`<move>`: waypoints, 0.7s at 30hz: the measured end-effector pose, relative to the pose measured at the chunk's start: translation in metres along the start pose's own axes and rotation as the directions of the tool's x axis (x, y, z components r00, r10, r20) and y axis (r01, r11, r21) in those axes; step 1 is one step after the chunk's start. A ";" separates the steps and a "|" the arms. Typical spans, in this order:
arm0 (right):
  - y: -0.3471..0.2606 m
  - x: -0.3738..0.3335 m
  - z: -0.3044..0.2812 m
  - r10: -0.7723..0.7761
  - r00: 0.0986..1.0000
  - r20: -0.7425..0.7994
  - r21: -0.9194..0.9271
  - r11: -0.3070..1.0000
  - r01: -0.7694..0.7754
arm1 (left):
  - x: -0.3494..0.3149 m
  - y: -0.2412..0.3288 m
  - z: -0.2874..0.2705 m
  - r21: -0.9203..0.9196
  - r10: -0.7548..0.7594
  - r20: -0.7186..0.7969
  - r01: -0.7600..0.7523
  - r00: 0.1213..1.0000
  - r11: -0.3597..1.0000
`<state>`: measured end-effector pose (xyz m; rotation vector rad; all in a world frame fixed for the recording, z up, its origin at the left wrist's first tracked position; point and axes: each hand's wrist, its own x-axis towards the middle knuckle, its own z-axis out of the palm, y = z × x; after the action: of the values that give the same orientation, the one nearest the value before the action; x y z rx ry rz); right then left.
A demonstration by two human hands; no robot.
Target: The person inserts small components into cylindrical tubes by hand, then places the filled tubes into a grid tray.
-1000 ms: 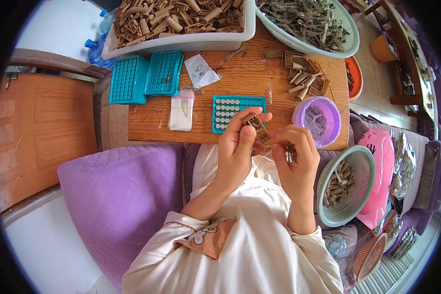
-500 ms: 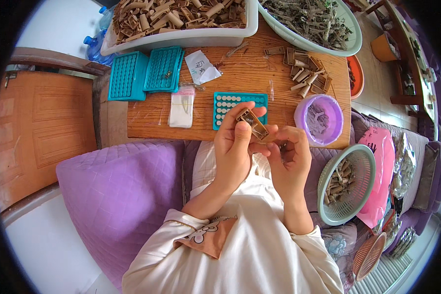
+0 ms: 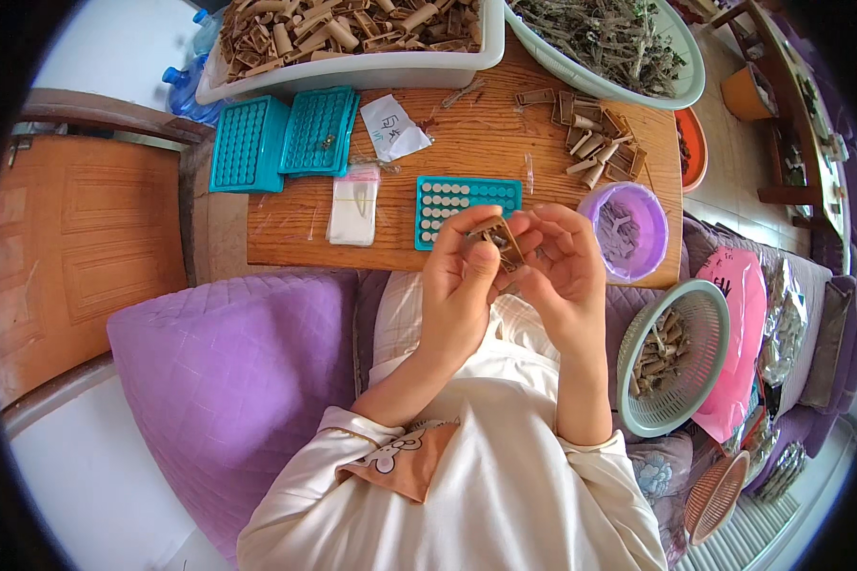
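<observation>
My left hand (image 3: 455, 290) is closed around a small brown box-like piece (image 3: 508, 249), thumb on its near side and fingers behind it. The piece is open-faced, with thin rims, and is held tilted above the table's front edge. Something pale and small shows inside it, too small to make out. My right hand (image 3: 569, 271) has its curled fingers and thumb at the piece's right side, gripping its edge. Just behind the hands lies a turquoise tray (image 3: 490, 190) with rows of round wells, several filled with white discs; the hands cover its lower right part.
Loose brown box pieces (image 3: 592, 143) lie on the wooden table (image 3: 486, 124). A purple-lined bowl (image 3: 665, 238) stands to their front. Behind are a white bin (image 3: 390, 68) of brown pieces and a basin (image 3: 690, 81) of dried stems. Turquoise trays (image 3: 248, 143) and clear bags (image 3: 354, 209) sit left.
The brown piece has turned and stands more upright in my left hand. My right hand has shifted slightly up, its fingers more raised and its thumb now near the piece's lower edge.
</observation>
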<state>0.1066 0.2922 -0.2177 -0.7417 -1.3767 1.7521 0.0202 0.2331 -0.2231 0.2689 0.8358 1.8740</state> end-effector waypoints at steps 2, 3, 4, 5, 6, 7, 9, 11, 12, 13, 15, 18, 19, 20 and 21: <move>0.003 0.002 0.002 -0.004 1.000 -0.009 -0.098 0.995 0.003 | -0.001 -0.006 -0.004 0.107 0.052 0.040 -0.056 0.998 0.993; 0.004 0.003 0.003 -0.009 1.000 -0.018 -0.196 0.981 0.005 | -0.002 -0.007 -0.004 0.107 0.052 0.040 -0.056 0.998 0.993; 0.006 0.003 0.003 -0.008 1.000 -0.018 -0.196 0.980 0.005 | -0.002 -0.009 -0.003 0.168 0.078 0.040 -0.083 0.996 0.982; 0.008 0.004 0.004 0.002 1.000 -0.030 -0.240 0.971 -0.010 | -0.003 -0.010 -0.004 0.228 0.103 0.041 -0.110 0.994 0.967; 0.009 0.005 0.004 0.013 0.999 -0.043 -0.283 0.959 -0.025 | -0.002 -0.011 -0.006 0.228 0.103 0.041 -0.109 0.994 0.968; 0.008 0.004 0.004 0.015 0.999 -0.042 -0.283 0.959 -0.026 | -0.001 -0.012 -0.008 0.241 0.097 0.032 -0.102 0.995 0.965; 0.008 0.003 0.006 0.003 1.000 -0.015 -0.309 0.951 -0.008 | -0.001 -0.009 -0.010 0.255 0.091 0.021 -0.094 0.996 0.963; 0.010 0.003 0.004 -0.222 0.974 0.045 -0.447 0.868 0.219 | -0.001 -0.006 -0.012 0.118 -0.014 0.016 0.012 1.000 0.993; 0.012 0.002 0.003 -0.425 0.895 0.137 -0.555 0.715 0.425 | -0.001 -0.006 -0.013 0.118 -0.014 0.016 0.012 1.000 0.993; 0.013 0.001 0.002 -0.424 0.895 0.139 -0.551 0.718 0.425 | -0.001 -0.005 -0.014 0.089 -0.040 0.007 0.039 0.999 0.995; 0.018 -0.001 0.000 -0.463 0.862 0.204 -0.619 0.622 0.480 | -0.001 -0.004 -0.016 0.062 -0.062 -0.004 0.062 0.998 0.996; 0.020 -0.005 -0.002 -0.344 0.924 0.165 -0.595 0.713 0.372 | 0.001 -0.008 -0.021 0.074 -0.093 -0.002 0.093 0.996 0.993; 0.021 -0.005 -0.004 -0.344 0.924 0.166 -0.594 0.713 0.372 | 0.001 -0.008 -0.023 0.050 -0.125 -0.028 0.127 0.992 0.991; 0.021 -0.005 -0.006 -0.299 0.932 0.204 -0.559 0.746 0.362 | 0.001 -0.009 -0.025 0.024 -0.158 -0.054 0.159 0.986 0.987; 0.022 -0.005 -0.007 -0.256 0.935 0.244 -0.523 0.777 0.349 | 0.001 -0.008 -0.029 0.024 -0.157 -0.055 0.158 0.986 0.987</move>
<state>0.1100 0.2891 -0.2408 -0.6347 -2.0429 1.1667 0.0102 0.2236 -0.2502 0.1660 0.8942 1.7288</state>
